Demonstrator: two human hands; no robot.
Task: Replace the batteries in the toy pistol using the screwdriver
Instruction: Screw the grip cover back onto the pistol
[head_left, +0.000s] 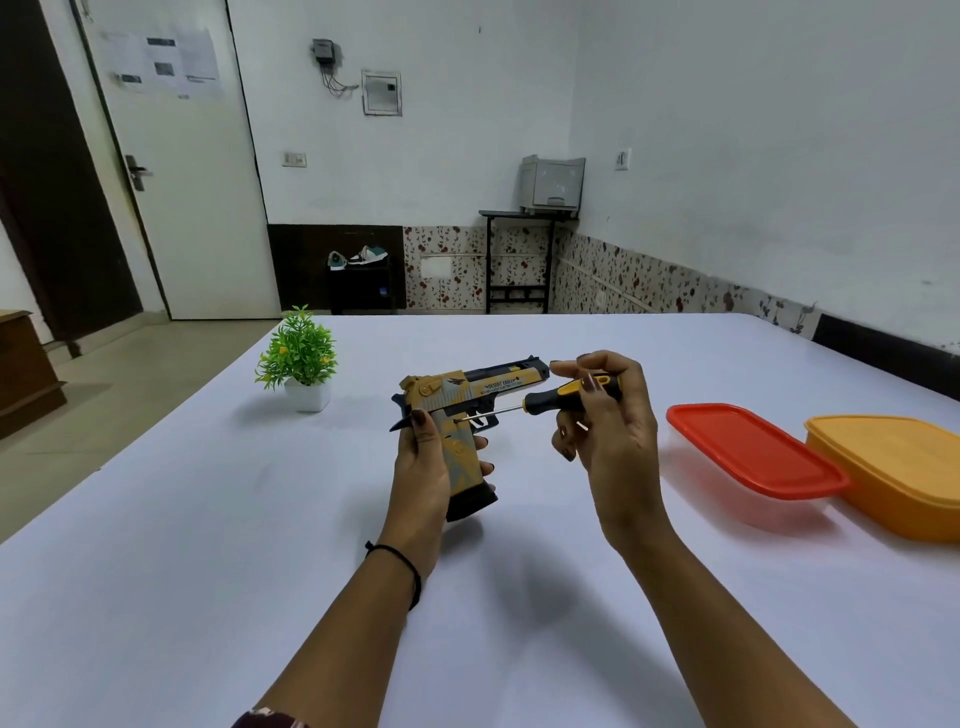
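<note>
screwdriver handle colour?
Black and yellow screwdriver handle, gripped by the right hand; head view.

Soft, cool light from overhead fills the room evenly and fairly brightly. Faint, soft-edged grey shadows lie on the white table (182, 545), one near its middle, another falling left of the potted plant (298, 358). The wide lens tilts and bows the door (192, 218) near the left edge. Lettering on the toy pistol (467, 395) is just legible; things at the far wall (441, 130) look slightly soft.
</note>
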